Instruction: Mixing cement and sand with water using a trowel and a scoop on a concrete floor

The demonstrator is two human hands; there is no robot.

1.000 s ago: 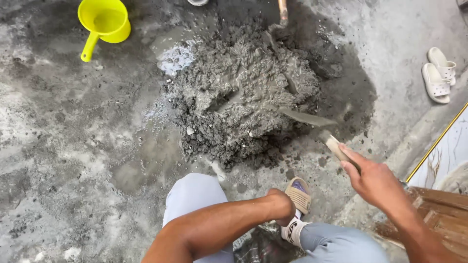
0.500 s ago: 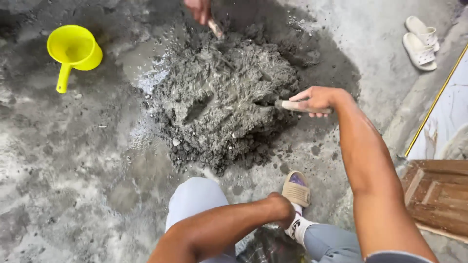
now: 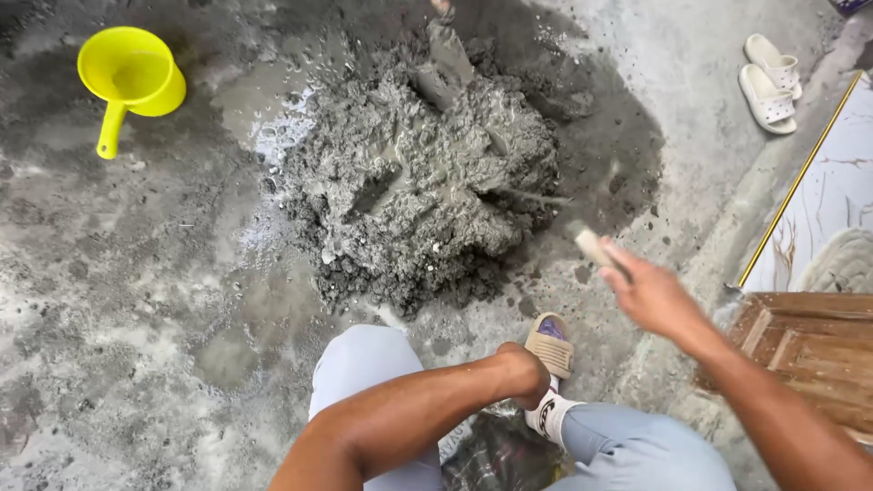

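A wet grey mortar pile (image 3: 427, 191) lies on the concrete floor in front of me. My right hand (image 3: 650, 295) grips the pale handle of a trowel (image 3: 591, 245) just off the pile's right edge. Its blade is a blur pointing at the mortar. My left hand (image 3: 523, 373) is a closed fist between my knees, above my sandalled foot (image 3: 550, 350), with nothing in it. At the pile's far edge another person's trowel (image 3: 447, 56) digs into the mortar.
A yellow long-handled scoop (image 3: 127, 77) lies at the far left, next to a water puddle (image 3: 264, 100). A pair of white sandals (image 3: 768, 82) sits at the far right. A marbled tile (image 3: 832, 209) and a wooden panel (image 3: 809, 350) lie to my right.
My right hand pushed the trowel into the pile's right side, then drew it back toward me. The other person's trowel sank deeper into the pile's far side.
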